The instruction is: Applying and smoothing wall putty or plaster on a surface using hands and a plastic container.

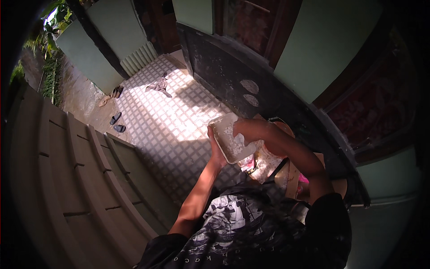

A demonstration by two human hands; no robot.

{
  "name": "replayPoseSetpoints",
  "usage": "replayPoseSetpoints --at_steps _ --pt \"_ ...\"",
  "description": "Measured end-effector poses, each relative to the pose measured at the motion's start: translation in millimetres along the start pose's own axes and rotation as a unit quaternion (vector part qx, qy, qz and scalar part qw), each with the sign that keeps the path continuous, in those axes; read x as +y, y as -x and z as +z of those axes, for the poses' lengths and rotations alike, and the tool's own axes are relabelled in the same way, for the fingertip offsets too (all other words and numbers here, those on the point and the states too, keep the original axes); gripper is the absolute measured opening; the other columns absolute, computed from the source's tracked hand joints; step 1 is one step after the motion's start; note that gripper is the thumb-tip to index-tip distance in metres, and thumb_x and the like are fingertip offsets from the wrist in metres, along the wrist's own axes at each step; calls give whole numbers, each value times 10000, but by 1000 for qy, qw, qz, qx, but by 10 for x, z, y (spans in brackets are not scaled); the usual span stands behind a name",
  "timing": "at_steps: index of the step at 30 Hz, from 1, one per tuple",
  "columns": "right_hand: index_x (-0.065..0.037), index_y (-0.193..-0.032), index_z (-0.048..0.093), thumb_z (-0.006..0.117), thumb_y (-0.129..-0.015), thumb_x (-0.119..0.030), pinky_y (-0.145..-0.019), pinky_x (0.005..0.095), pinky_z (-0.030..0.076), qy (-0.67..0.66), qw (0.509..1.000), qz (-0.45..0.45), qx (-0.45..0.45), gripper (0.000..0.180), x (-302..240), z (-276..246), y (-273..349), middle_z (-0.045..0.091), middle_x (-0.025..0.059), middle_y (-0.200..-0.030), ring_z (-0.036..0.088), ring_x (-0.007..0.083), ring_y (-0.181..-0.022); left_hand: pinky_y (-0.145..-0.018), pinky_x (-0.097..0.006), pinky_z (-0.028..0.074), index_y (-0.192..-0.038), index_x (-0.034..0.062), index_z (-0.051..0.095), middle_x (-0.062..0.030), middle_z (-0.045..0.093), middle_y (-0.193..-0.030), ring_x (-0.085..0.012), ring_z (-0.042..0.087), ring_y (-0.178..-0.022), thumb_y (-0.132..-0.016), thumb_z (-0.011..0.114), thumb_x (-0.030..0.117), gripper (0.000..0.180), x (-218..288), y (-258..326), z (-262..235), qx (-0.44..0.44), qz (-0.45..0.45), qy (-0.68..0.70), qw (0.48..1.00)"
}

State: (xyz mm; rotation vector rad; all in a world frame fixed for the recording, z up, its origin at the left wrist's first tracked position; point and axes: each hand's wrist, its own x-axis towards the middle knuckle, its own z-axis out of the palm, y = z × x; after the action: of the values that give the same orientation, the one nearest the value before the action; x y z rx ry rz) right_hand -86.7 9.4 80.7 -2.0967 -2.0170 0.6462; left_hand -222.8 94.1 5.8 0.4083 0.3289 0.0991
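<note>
My left hand [217, 151] grips the left side of a shallow, off-white rectangular tub [229, 158], which is held tilted above the floor. White powdery or flaky material [229, 138] covers part of its inside. Over the tub's right side reaches my right hand [243, 128], bent down at the wrist with the fingers curled in. A pale, uneven white piece [246, 147] shows just below that hand; whether it is in the fingers is hidden. Beneath my right forearm is an orange round basin [283, 130], mostly covered by the arm.
Below the tub, an open cardboard box [293, 179] and a red-and-white packet [247, 163] sit near my body. A dark low wall [224, 67] runs along the right. On the tiled floor [179, 116] lie a crumpled cloth [160, 86] and dark slippers [116, 118]. Wooden boards [85, 170] stand left.
</note>
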Motion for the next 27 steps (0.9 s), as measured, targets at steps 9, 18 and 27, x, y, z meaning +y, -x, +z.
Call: replayPoseSetpoints --at_steps 9,18,27 --pt "-63 -981 630 765 -509 -18 -815 347 462 -24 999 13 -27 493 -33 -22 56 571 113 -1025 553 281 -974 -924 -499 426 -1319 102 408 -123 493 -1246 -299 506 -1110 -725 197 844 974 18 12 69 -3 -7 -5 1000" --pt "-64 -1003 649 756 -545 -88 -846 349 448 -12 997 -35 -67 472 -103 -38 -22 607 123 -991 546 288 -979 -950 -475 400 -1320 75 409 -126 492 -1258 -309 498 -1126 -725 228 840 985 26 -24 -14 10 6 -5 1000" --pt "-56 -1063 619 768 -524 -86 -858 365 446 -6 993 -24 -114 560 -170 -36 -169 580 123 -1035 531 281 -1032 -960 -478 384 -1331 107 394 -106 473 -1277 -293 473 -1154 -738 268 821 936 39 31 42 -3 2 -1 1000"
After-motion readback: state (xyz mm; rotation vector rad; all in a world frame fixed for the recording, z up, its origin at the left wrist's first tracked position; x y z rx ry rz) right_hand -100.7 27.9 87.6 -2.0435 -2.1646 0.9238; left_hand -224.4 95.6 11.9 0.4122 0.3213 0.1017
